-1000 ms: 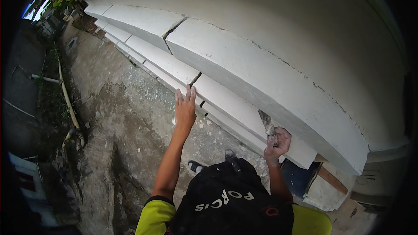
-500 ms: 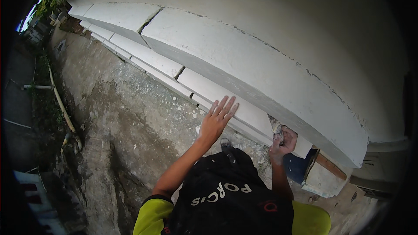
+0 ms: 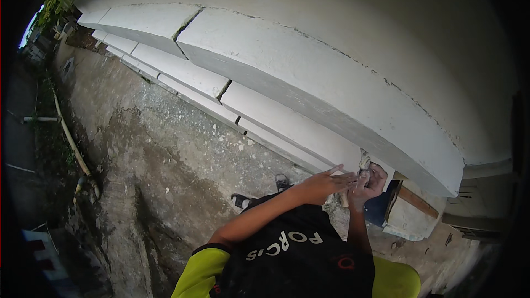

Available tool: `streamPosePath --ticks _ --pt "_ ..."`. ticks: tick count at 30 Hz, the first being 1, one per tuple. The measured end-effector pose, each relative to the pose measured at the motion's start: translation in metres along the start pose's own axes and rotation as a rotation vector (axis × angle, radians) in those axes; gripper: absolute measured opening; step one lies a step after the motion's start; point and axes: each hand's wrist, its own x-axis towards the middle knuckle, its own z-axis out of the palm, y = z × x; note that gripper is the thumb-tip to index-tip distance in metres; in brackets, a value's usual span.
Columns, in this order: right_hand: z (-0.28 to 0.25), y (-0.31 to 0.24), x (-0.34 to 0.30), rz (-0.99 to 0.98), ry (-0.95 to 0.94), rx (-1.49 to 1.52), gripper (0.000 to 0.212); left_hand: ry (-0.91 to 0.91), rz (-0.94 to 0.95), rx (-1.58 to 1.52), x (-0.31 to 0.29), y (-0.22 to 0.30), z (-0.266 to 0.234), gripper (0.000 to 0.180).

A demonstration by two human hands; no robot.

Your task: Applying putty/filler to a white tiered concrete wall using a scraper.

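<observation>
My right hand (image 3: 369, 182), palm up and dusted white, has its fingers curled around a small tool smeared with grey-white paste (image 3: 364, 161). Its exact kind is hard to make out; a pale, handle-like end (image 3: 345, 198) shows below the hand. My left hand (image 3: 326, 186) reaches across from the left, fingers stretched out and thumb apart, its tips at or against the right hand. Both hands are beside the right part of a white ledge (image 3: 298, 107) that runs beneath a larger, overhanging white ledge (image 3: 309, 66).
Dark cracks (image 3: 187, 25) split the ledges into lengths. A smooth pale wall (image 3: 342, 0) rises behind them. Stained concrete ground (image 3: 165, 154) lies to the left, with a pipe (image 3: 72, 132) farther off. A dark blue thing (image 3: 378, 209) and a brown-edged slab (image 3: 414, 215) stand at the right.
My left hand has left the lower ledge, where it lay flat, and moved right to meet my right hand. The right hand keeps its grip, slightly farther right in view.
</observation>
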Motion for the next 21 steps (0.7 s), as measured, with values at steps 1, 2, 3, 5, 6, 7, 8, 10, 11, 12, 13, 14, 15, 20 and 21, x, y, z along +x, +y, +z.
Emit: streamPosePath --ticks 1,2,3,5,6,7,8,10,11,12,13,14,15,20,21 --pt "-0.004 0.0 -0.001 -0.007 0.008 -0.008 0.029 -0.001 0.013 0.0 0.001 0.0 -0.001 0.07" --pt "-0.01 0.003 -0.005 -0.003 0.017 -0.021 0.029 0.159 -0.047 -0.032 -0.002 0.0 -0.002 0.068" --pt "-0.017 0.005 -0.01 0.001 0.026 -0.032 0.028 0.318 -0.109 -0.064 -0.005 -0.001 -0.004 0.067" --pt "-0.034 0.01 -0.023 0.062 0.031 -0.018 0.031 0.496 -0.368 0.139 -0.019 -0.015 -0.022 0.068" --pt "-0.04 0.012 -0.028 0.124 0.031 -0.001 0.033 0.534 -0.518 0.298 -0.024 -0.022 -0.027 0.068" --pt "-0.04 0.011 -0.03 0.121 0.042 -0.017 0.032 0.531 -0.518 0.302 -0.025 -0.023 -0.026 0.068" --pt "-0.038 0.008 -0.031 0.123 0.044 -0.014 0.032 0.492 -0.654 0.457 -0.025 -0.025 -0.023 0.067" --pt "-0.035 0.003 -0.033 0.129 0.058 0.007 0.032 0.402 -0.659 0.558 -0.017 -0.02 -0.011 0.067" --pt "-0.032 0.001 -0.033 0.13 0.057 0.011 0.032 0.356 -0.531 0.503 -0.008 -0.012 0.001 0.066" --pt "-0.027 -0.003 -0.031 0.12 0.076 0.005 0.032 0.261 -0.33 0.413 0.001 0.002 0.008 0.072" --pt "-0.024 -0.008 -0.03 0.109 0.092 0.0 0.031 0.166 -0.097 0.123 0.006 0.011 0.019 0.068" --pt "-0.024 -0.011 -0.029 0.107 0.088 0.002 0.031 0.012 -0.026 -0.258 0.014 0.018 0.024 0.066" --pt "-0.024 -0.015 -0.028 0.102 0.084 0.021 0.028 0.051 -0.061 -0.202 0.012 0.021 0.028 0.066" --pt "-0.043 -0.018 -0.029 -0.009 0.128 -0.087 0.025 0.584 -0.489 0.227 -0.004 -0.006 -0.021 0.068" --pt "-0.043 -0.023 -0.03 0.011 0.146 -0.087 0.024 0.575 -0.478 0.212 -0.001 -0.01 -0.016 0.068"
